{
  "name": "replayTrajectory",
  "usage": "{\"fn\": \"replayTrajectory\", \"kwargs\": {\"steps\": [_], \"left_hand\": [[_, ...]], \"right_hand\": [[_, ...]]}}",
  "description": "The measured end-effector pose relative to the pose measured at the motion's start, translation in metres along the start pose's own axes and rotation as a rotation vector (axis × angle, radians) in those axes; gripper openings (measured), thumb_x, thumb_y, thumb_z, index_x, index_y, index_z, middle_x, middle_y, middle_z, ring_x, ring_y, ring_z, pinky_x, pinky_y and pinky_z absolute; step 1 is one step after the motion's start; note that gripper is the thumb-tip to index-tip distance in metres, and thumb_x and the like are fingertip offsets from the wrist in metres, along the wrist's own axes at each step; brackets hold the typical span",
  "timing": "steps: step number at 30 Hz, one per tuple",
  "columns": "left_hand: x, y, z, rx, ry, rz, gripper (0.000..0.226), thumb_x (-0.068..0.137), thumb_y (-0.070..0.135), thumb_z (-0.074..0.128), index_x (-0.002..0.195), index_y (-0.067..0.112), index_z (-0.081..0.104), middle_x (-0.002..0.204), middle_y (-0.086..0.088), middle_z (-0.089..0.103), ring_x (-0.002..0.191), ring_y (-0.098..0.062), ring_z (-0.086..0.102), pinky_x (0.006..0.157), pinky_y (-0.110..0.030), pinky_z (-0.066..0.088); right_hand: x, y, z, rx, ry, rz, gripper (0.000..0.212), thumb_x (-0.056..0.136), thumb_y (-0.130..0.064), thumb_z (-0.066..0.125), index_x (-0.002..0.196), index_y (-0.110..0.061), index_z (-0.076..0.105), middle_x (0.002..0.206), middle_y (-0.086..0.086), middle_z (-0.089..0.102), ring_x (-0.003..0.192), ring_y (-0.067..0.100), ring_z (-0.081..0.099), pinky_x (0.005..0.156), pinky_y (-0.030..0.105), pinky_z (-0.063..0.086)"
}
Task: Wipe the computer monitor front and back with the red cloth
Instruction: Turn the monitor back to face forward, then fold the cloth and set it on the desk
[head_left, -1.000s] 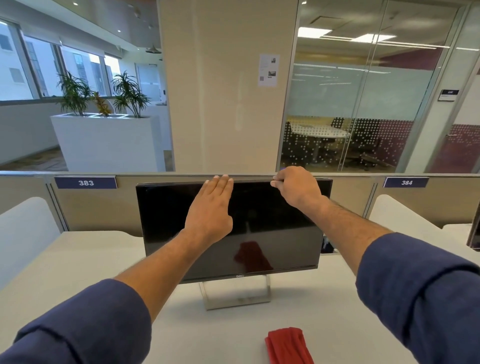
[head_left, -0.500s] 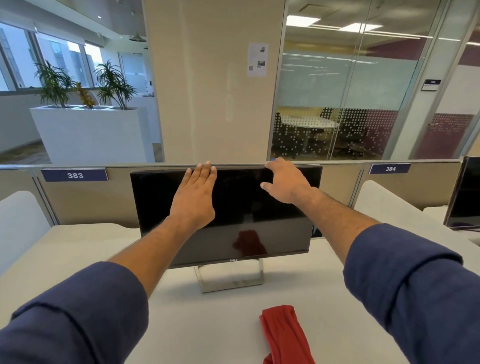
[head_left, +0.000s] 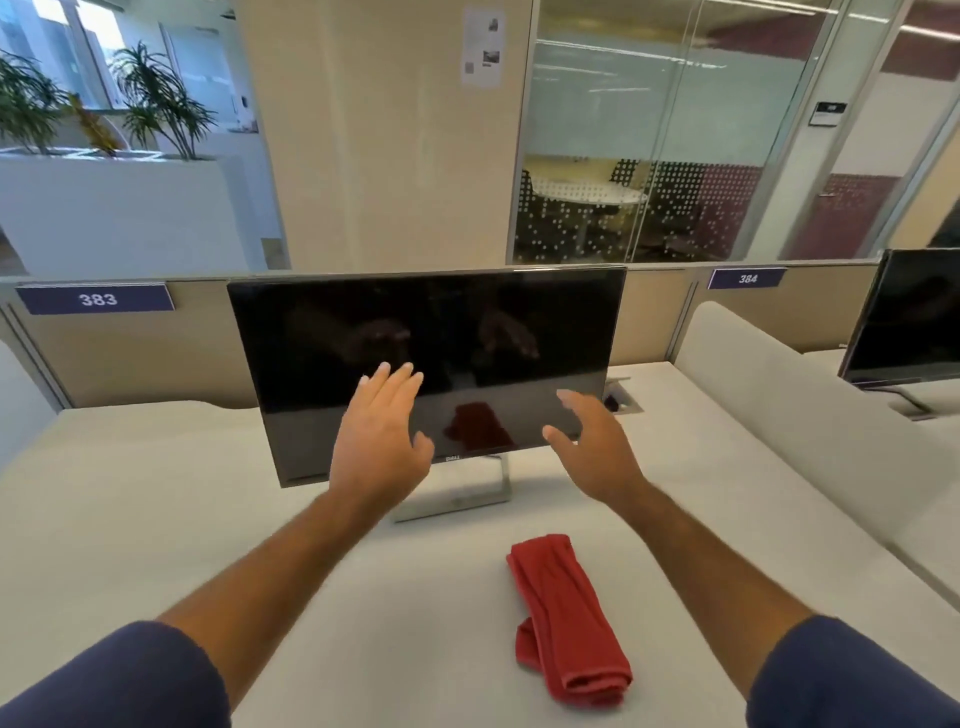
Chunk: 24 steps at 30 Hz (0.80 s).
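Observation:
A black computer monitor (head_left: 426, 332) stands on a silver stand (head_left: 467, 499) at the middle of the white desk, its dark screen facing me. My left hand (head_left: 382, 441) hovers in front of the screen's lower part, fingers straight and empty. Off to the right, my right hand (head_left: 597, 447) hangs in front of the screen's lower right corner, fingers spread loosely, holding nothing. A folded red cloth (head_left: 563, 618) lies on the desk in front of the monitor, below my right forearm, untouched.
The white desk (head_left: 156, 509) is bounded by a beige partition (head_left: 130, 353) behind and a white divider (head_left: 769, 415) on the right. A second monitor (head_left: 914, 322) stands on the neighbouring desk. A cable port (head_left: 621, 400) sits behind the monitor's right corner.
Both hands have left the monitor's top edge and dropped toward me, now hanging open in front of the lower screen. The camera has tilted down, showing more of the cloth.

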<state>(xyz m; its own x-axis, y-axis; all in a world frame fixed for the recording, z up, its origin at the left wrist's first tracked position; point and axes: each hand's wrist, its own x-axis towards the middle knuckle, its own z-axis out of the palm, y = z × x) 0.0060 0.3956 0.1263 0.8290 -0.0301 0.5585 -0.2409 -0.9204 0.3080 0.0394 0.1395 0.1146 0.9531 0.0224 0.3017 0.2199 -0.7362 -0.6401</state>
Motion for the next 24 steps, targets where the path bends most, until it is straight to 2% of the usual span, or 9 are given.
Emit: {"fn": "replayTrajectory", "kwargs": {"steps": [2,5,9,14,18,21,24], "left_hand": [[-0.036,0.004,0.022,-0.094,-0.109,-0.093,0.066,0.085,0.019,0.064,0.146,0.019,0.041,0.154,0.003,0.038,0.146,-0.017,0.024,0.12,-0.029,0.01],[-0.085,0.008,0.056,-0.193,-0.256,-0.22,0.065,0.086,0.027,0.065,0.146,0.024,0.04,0.152,0.005,0.04,0.142,-0.015,0.032,0.117,-0.027,0.02],[-0.134,0.022,0.085,-0.335,-0.421,-0.346,0.06,0.089,0.032,0.062,0.145,0.025,0.041,0.15,0.007,0.041,0.137,-0.013,0.037,0.114,-0.025,0.026],[-0.158,0.051,0.101,-0.521,-0.532,-0.523,0.06,0.089,0.036,0.064,0.143,0.022,0.043,0.138,0.004,0.051,0.119,-0.014,0.054,0.103,-0.031,0.044],[-0.166,0.076,0.108,-0.556,-0.634,-0.625,0.065,0.089,0.043,0.063,0.144,0.016,0.04,0.132,-0.002,0.057,0.116,-0.014,0.056,0.096,-0.022,0.043],[-0.168,0.091,0.116,-0.623,-0.663,-0.694,0.068,0.087,0.041,0.066,0.143,0.014,0.04,0.121,0.0,0.061,0.11,-0.013,0.058,0.092,-0.024,0.046],[-0.162,0.101,0.12,-0.764,-0.66,-0.83,0.065,0.082,0.037,0.071,0.137,0.015,0.044,0.104,0.0,0.067,0.09,-0.015,0.068,0.078,-0.031,0.058]], "right_hand": [[-0.027,0.024,0.01,0.046,-0.036,0.111,0.048,0.093,-0.023,0.064,0.138,-0.014,0.05,0.137,0.005,0.053,0.123,0.019,0.051,0.1,0.027,0.039],[-0.062,0.049,0.022,0.081,-0.062,0.203,0.04,0.091,-0.016,0.065,0.13,-0.011,0.057,0.122,0.008,0.061,0.104,0.015,0.055,0.09,0.022,0.04],[-0.098,0.072,0.032,0.075,-0.108,0.312,0.033,0.089,-0.02,0.068,0.121,-0.013,0.063,0.105,0.003,0.064,0.09,0.013,0.058,0.08,0.02,0.04],[-0.128,0.096,0.037,-0.016,-0.169,0.482,0.037,0.086,-0.032,0.07,0.117,-0.013,0.063,0.093,-0.002,0.065,0.089,0.015,0.062,0.083,0.028,0.047],[-0.141,0.104,0.043,-0.045,-0.292,0.619,0.049,0.082,-0.044,0.072,0.114,-0.01,0.057,0.109,0.004,0.061,0.1,0.021,0.06,0.082,0.028,0.044],[-0.143,0.106,0.047,0.096,-0.331,0.664,0.036,0.078,-0.034,0.078,0.092,-0.007,0.061,0.093,0.003,0.067,0.084,0.019,0.066,0.073,0.032,0.052],[-0.14,0.105,0.043,0.371,-0.348,0.7,0.021,0.075,-0.017,0.082,0.084,-0.003,0.069,0.081,0.01,0.074,0.072,0.022,0.071,0.066,0.034,0.058]]}}
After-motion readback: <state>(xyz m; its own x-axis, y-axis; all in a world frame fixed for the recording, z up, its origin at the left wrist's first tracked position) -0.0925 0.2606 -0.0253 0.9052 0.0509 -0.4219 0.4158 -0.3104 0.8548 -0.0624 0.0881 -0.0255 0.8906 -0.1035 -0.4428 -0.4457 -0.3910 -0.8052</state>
